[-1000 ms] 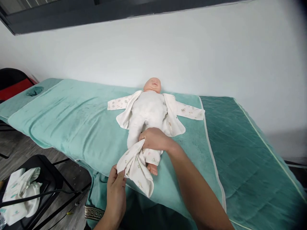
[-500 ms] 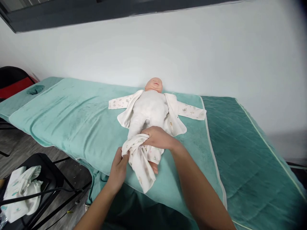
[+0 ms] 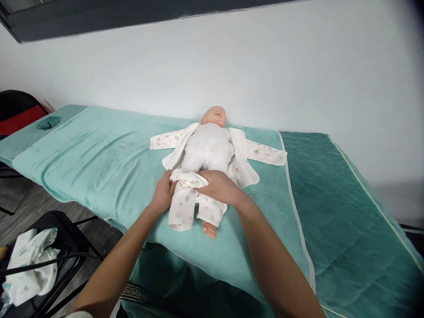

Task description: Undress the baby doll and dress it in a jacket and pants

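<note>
A baby doll (image 3: 208, 148) lies on its back on a teal towel (image 3: 99, 163), head toward the wall. An open white printed top (image 3: 243, 161) is spread under it, sleeves out to both sides. White printed trousers (image 3: 183, 203) cover its legs, and one bare foot (image 3: 210, 230) shows below. My left hand (image 3: 163, 192) grips the waistband at the doll's left hip side. My right hand (image 3: 220, 186) grips the waistband over the doll's lower belly.
The towel covers a padded table (image 3: 347, 212) that stands against a white wall. A black chair (image 3: 62, 247) at the lower left carries crumpled white cloths (image 3: 31, 265). Another dark chair with a red seat (image 3: 16, 117) stands at the far left.
Both hands have pulled the trousers up the doll's legs, from bunched at the knees to the waist. The loose cloth that hung over the table edge now lies on the legs.
</note>
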`<state>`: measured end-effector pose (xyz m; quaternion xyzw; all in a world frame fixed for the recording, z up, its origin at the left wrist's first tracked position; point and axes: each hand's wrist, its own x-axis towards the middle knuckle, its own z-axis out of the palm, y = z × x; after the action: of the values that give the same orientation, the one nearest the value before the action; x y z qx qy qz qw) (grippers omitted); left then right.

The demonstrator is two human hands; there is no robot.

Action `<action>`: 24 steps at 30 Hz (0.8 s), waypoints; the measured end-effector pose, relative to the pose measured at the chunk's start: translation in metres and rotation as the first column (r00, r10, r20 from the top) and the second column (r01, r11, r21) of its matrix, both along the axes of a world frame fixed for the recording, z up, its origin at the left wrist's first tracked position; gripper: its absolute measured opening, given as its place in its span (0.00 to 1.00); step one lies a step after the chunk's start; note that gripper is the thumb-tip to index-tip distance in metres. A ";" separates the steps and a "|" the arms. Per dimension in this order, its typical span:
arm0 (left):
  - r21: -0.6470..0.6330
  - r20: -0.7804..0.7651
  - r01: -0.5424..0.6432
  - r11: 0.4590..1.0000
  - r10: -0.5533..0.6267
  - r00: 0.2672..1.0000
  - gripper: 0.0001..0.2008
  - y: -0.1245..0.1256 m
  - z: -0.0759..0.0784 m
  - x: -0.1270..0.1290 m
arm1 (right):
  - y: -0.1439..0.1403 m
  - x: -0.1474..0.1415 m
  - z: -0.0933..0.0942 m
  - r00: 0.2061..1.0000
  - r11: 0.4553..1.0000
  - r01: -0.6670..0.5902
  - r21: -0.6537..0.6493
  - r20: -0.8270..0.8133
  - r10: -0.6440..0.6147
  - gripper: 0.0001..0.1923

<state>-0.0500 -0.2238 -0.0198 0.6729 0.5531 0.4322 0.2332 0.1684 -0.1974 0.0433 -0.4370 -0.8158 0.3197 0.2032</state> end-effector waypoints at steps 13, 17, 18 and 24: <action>0.320 -0.363 0.063 0.945 0.061 0.930 0.07 0.050 -0.009 0.000 | 0.008 0.013 -0.006 0.959 0.991 -0.029 -0.128 -0.282 -0.008 0.12; 0.225 -0.208 0.084 0.971 -0.037 0.978 0.08 0.043 -0.007 0.000 | 0.012 0.026 -0.003 0.913 0.968 -0.113 -0.225 -0.407 0.012 0.19; 0.183 -0.131 0.085 0.979 -0.061 0.990 0.08 0.042 -0.006 -0.001 | 0.013 0.029 -0.004 0.905 0.969 -0.067 -0.237 -0.423 -0.041 0.21; -0.113 0.521 0.240 0.964 -0.148 0.840 0.19 0.046 0.001 -0.008 | 0.021 0.042 -0.012 0.842 0.931 0.099 -0.351 -0.469 -0.266 0.23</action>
<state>-0.0578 -0.1774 -0.0192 0.5647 0.4363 0.5186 0.4710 0.2104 -0.1767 0.0309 -0.4402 -0.6259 0.5274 0.3692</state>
